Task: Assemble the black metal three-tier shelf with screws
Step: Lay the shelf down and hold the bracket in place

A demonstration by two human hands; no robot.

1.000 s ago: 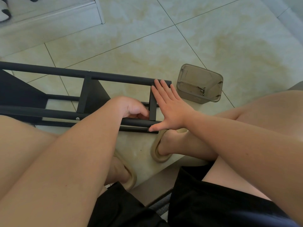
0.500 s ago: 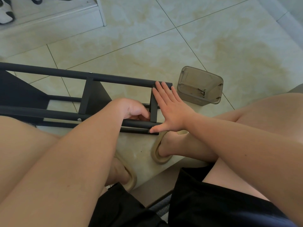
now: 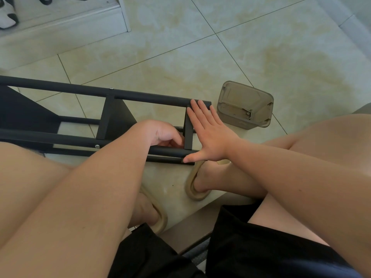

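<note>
The black metal shelf [image 3: 60, 137] lies on its side on the tiled floor, its tubes running left to right. My right hand [image 3: 208, 135] presses flat with straight fingers against the shelf's right end, fingertips on the upper tube and thumb on the lower tube. My left hand [image 3: 162, 135] reaches inside the frame beside the end crossbar [image 3: 188, 137] with fingers curled; what they hold is hidden. A clear plastic box [image 3: 239, 101] holding a few screws [image 3: 249, 114] lies just right of the shelf.
My bare knees and feet in tan sandals [image 3: 193, 185] sit close under the shelf. A raised white step [image 3: 66, 23] with a black-and-white shoe [image 3: 7, 16] runs along the back left. Open tiled floor stretches behind the box.
Both hands stay where they were on the shelf's right end. The view has shifted slightly.
</note>
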